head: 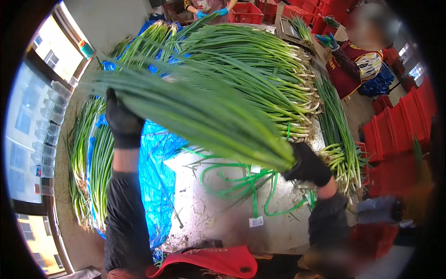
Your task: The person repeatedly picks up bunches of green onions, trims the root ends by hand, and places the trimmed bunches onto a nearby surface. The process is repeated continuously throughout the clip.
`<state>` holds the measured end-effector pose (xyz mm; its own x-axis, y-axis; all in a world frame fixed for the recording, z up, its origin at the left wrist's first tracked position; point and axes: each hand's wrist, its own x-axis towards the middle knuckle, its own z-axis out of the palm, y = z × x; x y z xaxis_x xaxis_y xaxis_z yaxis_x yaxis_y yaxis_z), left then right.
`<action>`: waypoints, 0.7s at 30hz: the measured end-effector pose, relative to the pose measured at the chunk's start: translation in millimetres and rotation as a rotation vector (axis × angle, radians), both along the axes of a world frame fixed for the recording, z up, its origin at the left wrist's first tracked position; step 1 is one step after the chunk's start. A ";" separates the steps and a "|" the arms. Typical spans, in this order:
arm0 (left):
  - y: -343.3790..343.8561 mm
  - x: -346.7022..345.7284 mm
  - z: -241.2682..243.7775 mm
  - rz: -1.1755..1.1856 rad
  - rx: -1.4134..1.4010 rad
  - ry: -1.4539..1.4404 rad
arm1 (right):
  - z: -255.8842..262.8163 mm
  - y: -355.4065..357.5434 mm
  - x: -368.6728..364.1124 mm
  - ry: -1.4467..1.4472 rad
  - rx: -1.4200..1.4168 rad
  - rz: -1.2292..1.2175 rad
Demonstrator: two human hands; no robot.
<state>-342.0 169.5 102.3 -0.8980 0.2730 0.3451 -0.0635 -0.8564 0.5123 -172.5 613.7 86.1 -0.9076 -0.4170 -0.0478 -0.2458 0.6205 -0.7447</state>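
My right hand (308, 165), in a black glove, grips the root end of a large bunch of green onions (216, 122), held above the table and blurred by motion. The leaves reach up and left to my left hand (122, 120), also black-gloved, which is against their underside; whether its fingers close on them cannot be told. Beneath the bunch, green tie straps (256, 198) lie on the pale tabletop (216, 223), one with a white tag (256, 221). Behind it, a broad pile of green onions (244, 45) has its roots to the right.
Blue plastic sheeting (156, 181) covers the table's left part, beside more green onions (102, 171). Further onions (336, 122) lie along the right edge. Red crates (400, 125) stand at right. One co-worker (355, 69) is at the upper right, another (212, 7) at the far side.
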 end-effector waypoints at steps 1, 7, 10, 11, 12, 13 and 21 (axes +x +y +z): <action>-3.1 -32.8 10.6 -0.063 0.033 -0.020 | -2.8 22.1 -24.5 -0.018 -0.174 -0.018; 26.7 -127.5 28.1 -0.192 -0.209 -0.191 | -9.3 126.1 -177.0 0.046 0.193 -0.136; 35.8 -122.8 -58.7 0.062 -0.570 -0.371 | -52.7 167.3 -202.7 0.142 0.518 -0.379; 20.7 -111.4 -86.3 0.052 -0.661 -0.392 | -69.5 159.8 -208.6 0.221 0.719 -0.485; 10.0 -74.5 -101.7 0.123 -0.831 -0.295 | -88.7 150.8 -213.1 0.299 0.920 -0.592; 17.6 -42.4 -96.9 0.101 -0.841 -0.463 | -101.6 148.3 -207.1 0.320 0.942 -0.633; -132.8 161.5 -127.5 0.241 -1.116 -0.594 | -151.4 50.3 -143.0 0.738 0.658 -0.752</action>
<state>-180.5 36.7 -25.2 -0.9013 -0.0362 -0.4317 -0.4318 -0.0063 0.9020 -315.5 664.0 -65.3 -0.8094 0.1281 0.5732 0.1050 0.9918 -0.0735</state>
